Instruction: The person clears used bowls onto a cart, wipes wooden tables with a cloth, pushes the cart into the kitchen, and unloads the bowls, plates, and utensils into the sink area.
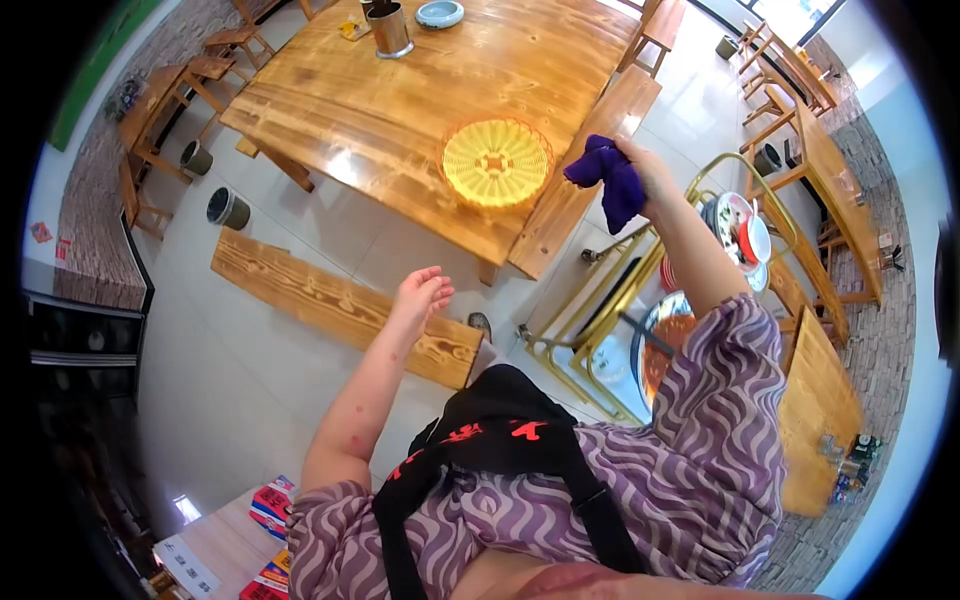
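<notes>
A bunched purple cloth (612, 182) is gripped in my right hand (648, 178), raised over the bench (590, 170) on the right side of the wooden table (390, 130). A yellow woven basket (497, 163) sits near the table's front right corner, a short way left of the cloth. My left hand (424, 296) is in the air above the front bench (330, 305), its fingers loosely curled and apart, with nothing in them.
A gold-framed trolley (600, 345) close on my right carries stacked dishes, a red-and-white bowl (757, 240) and a large basin (650, 335). A metal canister (388, 32) and a pale blue dish (439, 13) stand at the table's far end. Bins (228, 207) dot the tiled floor.
</notes>
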{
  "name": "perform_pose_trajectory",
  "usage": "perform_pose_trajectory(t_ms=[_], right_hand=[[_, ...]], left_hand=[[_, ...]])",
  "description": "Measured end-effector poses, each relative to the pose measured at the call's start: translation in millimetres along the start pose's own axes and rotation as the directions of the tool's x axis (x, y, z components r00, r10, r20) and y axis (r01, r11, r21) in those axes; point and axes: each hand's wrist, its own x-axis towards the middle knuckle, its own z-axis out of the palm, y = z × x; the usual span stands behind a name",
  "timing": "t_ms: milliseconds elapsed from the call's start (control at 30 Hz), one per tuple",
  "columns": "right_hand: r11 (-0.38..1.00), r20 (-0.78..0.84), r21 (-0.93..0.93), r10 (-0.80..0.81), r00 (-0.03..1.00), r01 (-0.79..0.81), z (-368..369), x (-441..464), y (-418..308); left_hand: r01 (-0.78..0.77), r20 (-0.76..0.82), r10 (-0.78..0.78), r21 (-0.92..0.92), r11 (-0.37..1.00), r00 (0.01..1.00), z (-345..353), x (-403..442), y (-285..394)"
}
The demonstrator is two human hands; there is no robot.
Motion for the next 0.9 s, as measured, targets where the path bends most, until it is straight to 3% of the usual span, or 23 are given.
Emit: perform_pose_trajectory(t_ms=[133, 267, 433, 500, 533, 567, 633, 667, 700, 733, 767, 800, 867, 900], right_hand=[[0.999, -0.117, 0.032, -0.029, 0.993, 0.033, -0.6, 273.0, -85.8], [0.989, -0.23, 0.022, -0.135, 0.964, 0.144, -20.8, 542.7, -102.0], [0.975, -0.29, 0.002, -0.211, 0.934, 0.221, -4.6, 781.0, -109.3], [0.837, -0.141, -0.414, -0.447, 0.883, 0.357, 1.0, 878.8, -93.5], [0.695, -0.036, -0.588, -0.532, 0.846, 0.413, -0.7, 928.8, -76.3], [0.384, -0.023, -0.884, -0.604, 0.797, 0.265, -12.8, 989.6, -21.5], [0.092, -0.153, -0.988, -0.565, 0.81, -0.122, 46.8, 1012.5, -20.2], [0.092, -0.126, -0.992, -0.58, 0.804, -0.089, 49.0, 1055.3, -20.6], [0.092, -0.1, -0.994, -0.595, 0.797, -0.056, 48.0, 1101.1, -25.4], [0.093, -0.109, -0.993, -0.587, 0.802, -0.067, 58.7, 1138.4, -37.1], [0.064, -0.047, -0.998, -0.636, 0.77, -0.009, 70.4, 1169.1, -38.3], [0.077, 0.062, -0.986, -0.659, 0.75, 0.149, 96.8, 1174.2, -52.7], [-0.017, 0.235, -0.954, -0.668, 0.706, 0.3, 140.9, 1192.5, -56.1], [-0.001, 0.289, -0.921, -0.67, 0.683, 0.389, 163.4, 1192.7, -56.1]], left_hand=[[0.036, -0.095, -0.031, 0.053, 0.998, 0.995, 54.4, 243.6, 143.6], [0.067, -0.166, -0.039, 0.165, 0.984, 0.985, 83.9, 443.0, 242.6], [0.075, -0.244, -0.016, 0.234, 0.969, 0.97, 72.9, 646.2, 300.7], [0.066, -0.214, -0.028, 0.173, 0.983, 0.976, 58.4, 713.0, 328.5], [0.073, -0.185, -0.049, 0.128, 0.989, 0.982, 48.4, 737.8, 343.3], [0.015, -0.161, -0.003, 0.074, 0.997, 0.987, 27.6, 758.9, 351.2], [-0.06, -0.166, 0.055, -0.024, 0.998, 0.985, -11.9, 777.3, 374.1], [-0.05, -0.117, 0.045, -0.045, 0.998, 0.992, -46.2, 787.9, 376.5], [-0.019, -0.174, 0.018, -0.003, 1.0, 0.985, -67.4, 791.7, 393.3], [-0.07, -0.348, 0.029, -0.107, 0.992, 0.937, -68.5, 789.8, 410.9], [-0.078, -0.405, 0.026, -0.111, 0.991, 0.914, -82.7, 785.1, 423.9], [-0.131, -0.425, 0.072, -0.11, 0.985, 0.902, -99.2, 776.6, 432.2], [-0.197, -0.486, 0.143, -0.062, 0.978, 0.862, -112.4, 763.2, 451.8], [-0.21, -0.524, 0.172, -0.015, 0.978, 0.834, -107.4, 759.9, 462.6]])
